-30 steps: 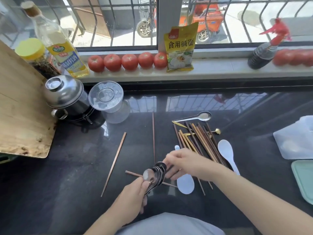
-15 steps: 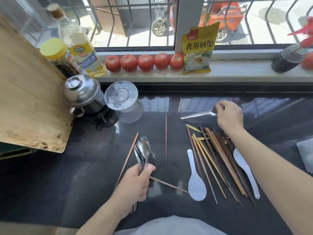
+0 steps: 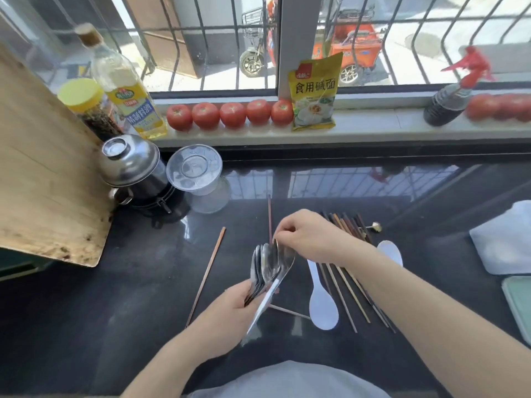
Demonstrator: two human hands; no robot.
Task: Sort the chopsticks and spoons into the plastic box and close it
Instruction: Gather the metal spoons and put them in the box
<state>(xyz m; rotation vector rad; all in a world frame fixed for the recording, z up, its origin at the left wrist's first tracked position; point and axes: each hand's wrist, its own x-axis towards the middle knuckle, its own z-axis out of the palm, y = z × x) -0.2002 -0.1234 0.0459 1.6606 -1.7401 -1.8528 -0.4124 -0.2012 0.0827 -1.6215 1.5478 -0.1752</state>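
My left hand [image 3: 227, 314] grips a bunch of metal spoons [image 3: 264, 268] by their handles, bowls pointing up, above the dark counter. My right hand [image 3: 307, 235] pinches the bowl of one more metal spoon [image 3: 283, 262] and holds it against the bunch. A pile of wooden chopsticks [image 3: 349, 285] lies under my right forearm. Two white plastic spoons [image 3: 323, 300] [image 3: 390, 251] lie beside the pile. Single chopsticks [image 3: 207, 274] [image 3: 269, 216] lie loose to the left. The translucent plastic box [image 3: 505, 239] sits at the right edge, with a pale green lid [image 3: 520, 305] below it.
A wooden cutting board [image 3: 43, 179] leans at the left. A steel pot [image 3: 132, 168] and an upturned clear bowl [image 3: 198, 176] stand behind the chopsticks. The sill holds tomatoes [image 3: 232, 113], bottles and a yellow packet [image 3: 314, 93]. A small gold-tipped utensil [image 3: 375, 226] lies beyond the pile.
My right hand picked up the metal spoon from the far side of the pile and brought it back to the bunch in my left hand.
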